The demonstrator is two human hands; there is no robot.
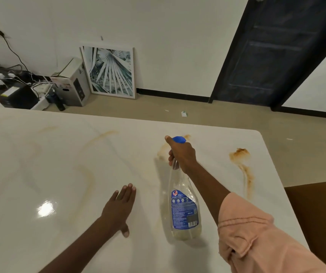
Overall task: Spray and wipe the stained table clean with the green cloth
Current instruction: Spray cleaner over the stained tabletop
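The white marbled desk (39,164) fills most of the scene, glossy under the room light and marked with brown stains: a dark, drippy one (243,166) near the right edge, and a paler smear (163,149) at the middle, just beyond the raised bottle. Next in size is the clear spray bottle (183,209) with its blue label, held off the desk and tipped forward, so its long axis runs from its base near the person out to the blue trigger head (178,139) at the far end. The right hand (183,154) grips the neck, fingers (171,156) curled tight around it under the head and the index finger stretched up along it, so the nozzle seems aimed away from the person, over the paler smear. That is the relation the next squeeze turns on, I'd judge: the smear lies straight ahead of the nozzle, while the darker stain sits well off to the right and would need the bottle swung that way. The left hand (118,207) lies flat on the desk, fingers straight and close together, holding nothing. The green cloth is nowhere in view (perhaps off to one side), so wiping looks to be a later step.
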